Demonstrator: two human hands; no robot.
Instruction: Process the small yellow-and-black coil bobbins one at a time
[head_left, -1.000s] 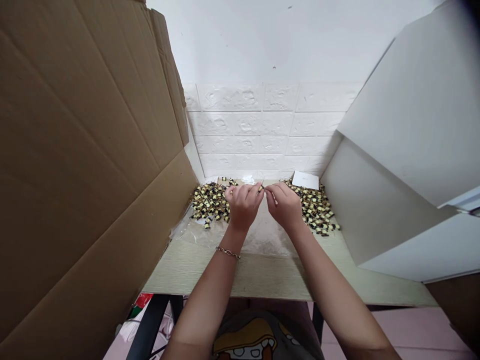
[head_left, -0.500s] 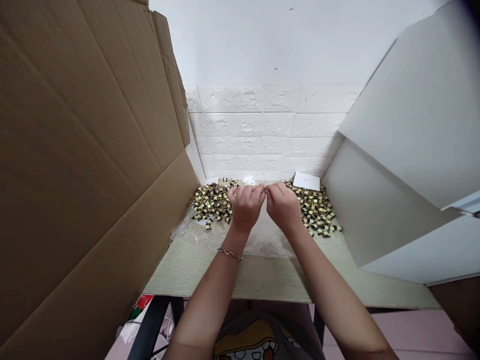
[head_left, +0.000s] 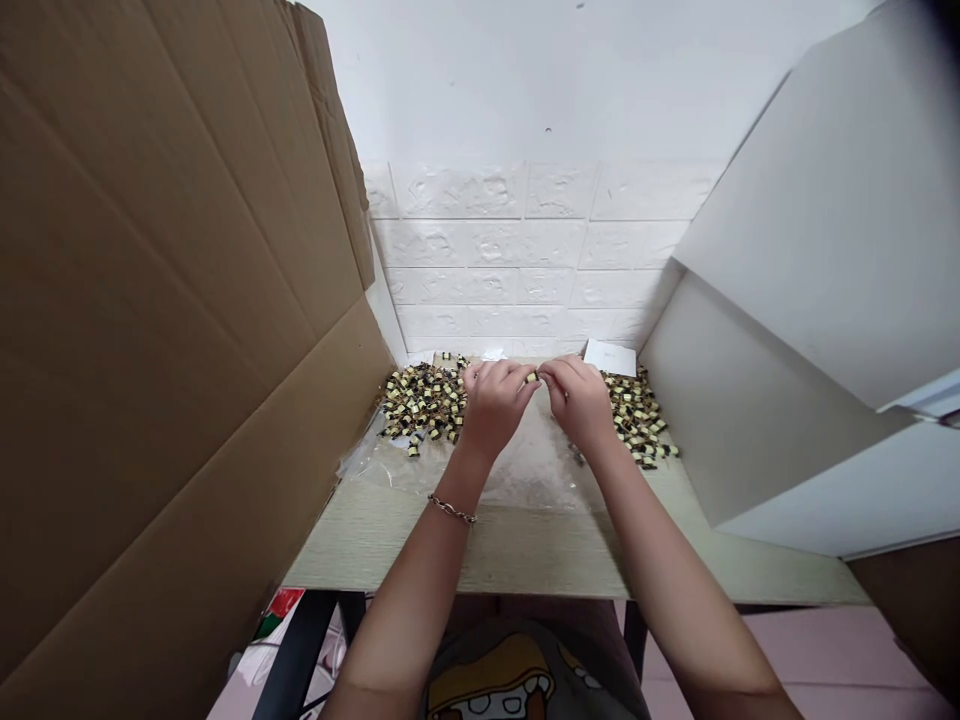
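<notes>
Between the thumb and fingertips of my left hand (head_left: 495, 400) is a small yellow-and-black component (head_left: 532, 378) that looks like a little wound coil or transformer. My right hand (head_left: 579, 402) is pinched closed at the component's right end; whether it grips the part itself or something thin on it is too small to tell. Both hands are raised over the middle of the table. A heap of similar components (head_left: 420, 400) lies beside my left hand, and another heap of components (head_left: 641, 420) lies beyond my right wrist.
Clear plastic sheeting (head_left: 525, 475) covers part of the pale wooden table (head_left: 540, 555). Tall cardboard (head_left: 187, 330) walls the left side and white panels (head_left: 772, 400) the right. A white card (head_left: 610, 357) lies at the back right, before a white brick-patterned wall (head_left: 495, 245).
My hands have drawn slightly apart, the right one shifting rightward. The yellow component now shows at my left fingertips, where it was hidden before. The whole view has shifted slightly.
</notes>
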